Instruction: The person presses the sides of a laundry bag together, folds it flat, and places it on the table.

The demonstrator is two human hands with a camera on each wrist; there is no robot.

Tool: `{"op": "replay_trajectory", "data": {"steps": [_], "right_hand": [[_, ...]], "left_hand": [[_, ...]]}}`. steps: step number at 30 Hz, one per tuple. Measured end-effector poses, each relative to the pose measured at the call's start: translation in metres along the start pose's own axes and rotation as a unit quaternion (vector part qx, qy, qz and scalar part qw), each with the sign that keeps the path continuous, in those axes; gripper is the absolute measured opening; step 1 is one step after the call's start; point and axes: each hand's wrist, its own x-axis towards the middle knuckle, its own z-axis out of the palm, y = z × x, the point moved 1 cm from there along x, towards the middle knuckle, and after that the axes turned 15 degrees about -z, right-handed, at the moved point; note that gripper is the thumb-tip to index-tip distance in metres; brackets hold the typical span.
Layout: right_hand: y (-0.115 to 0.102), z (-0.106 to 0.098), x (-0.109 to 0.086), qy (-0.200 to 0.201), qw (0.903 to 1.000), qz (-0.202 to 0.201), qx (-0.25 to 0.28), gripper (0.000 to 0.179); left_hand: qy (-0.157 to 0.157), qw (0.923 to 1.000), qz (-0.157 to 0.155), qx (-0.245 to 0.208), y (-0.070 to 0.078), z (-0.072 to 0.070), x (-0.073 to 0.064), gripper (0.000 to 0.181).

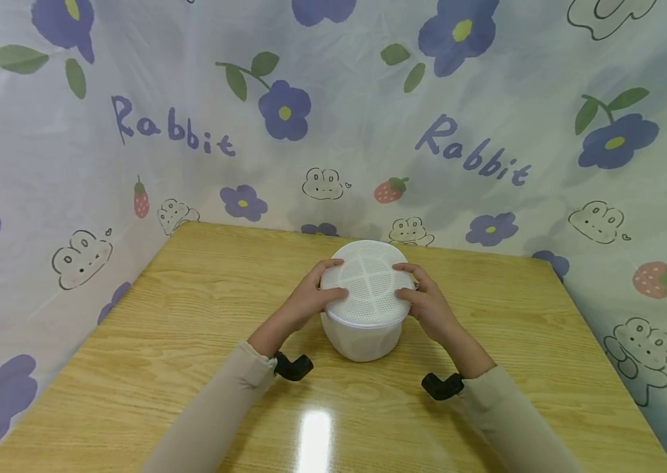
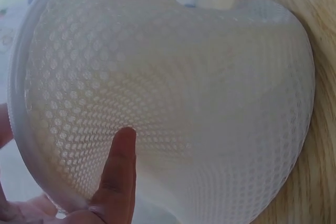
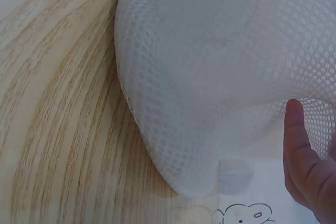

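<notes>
A round white mesh laundry bag [image 1: 367, 282] stands on the wooden table, its flat circular top crossed by pale seams and edged with a light rim. From the left side my left hand [image 1: 312, 295] grips that rim, thumb on top. My right hand [image 1: 428, 301] holds the opposite edge in the same way. In the left wrist view one finger [image 2: 116, 177] presses a dent into the bag's mesh wall [image 2: 236, 103]. A finger [image 3: 296, 129] of the right hand pushes into the mesh wall [image 3: 173, 87] in the right wrist view. The bag's contents are hidden.
The wood-grain table [image 1: 221, 282] extends around the bag on all sides. Behind and beside it hangs a pale curtain [image 1: 345, 118] printed with flowers and rabbits. Black wrist mounts [image 1: 294, 366] stick out near both sleeves.
</notes>
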Motion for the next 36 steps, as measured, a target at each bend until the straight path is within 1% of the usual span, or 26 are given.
{"op": "replay_trajectory", "data": {"steps": [6,13,21,30,36], "right_hand": [[0.001,0.004,0.001,0.001,0.9999,0.006,0.014,0.057],[0.005,0.006,0.002,0.009,0.9997,0.016,0.015,0.055],[0.006,0.010,0.002,0.018,0.9994,0.012,0.028,0.056],[0.006,0.012,0.003,0.024,0.9980,0.019,0.055,0.057],[0.008,0.016,0.004,0.043,0.9971,0.031,0.055,0.057]], "left_hand": [[0.004,0.9992,-0.021,-0.033,-0.001,0.001,0.002,0.061],[0.006,0.9986,-0.027,-0.046,-0.002,0.004,0.002,0.061],[0.015,0.9972,-0.035,-0.064,-0.002,0.007,0.004,0.060],[0.025,0.9974,-0.032,-0.059,-0.002,0.008,0.005,0.060],[0.030,0.9972,-0.026,-0.064,-0.001,0.009,0.003,0.061]]}}
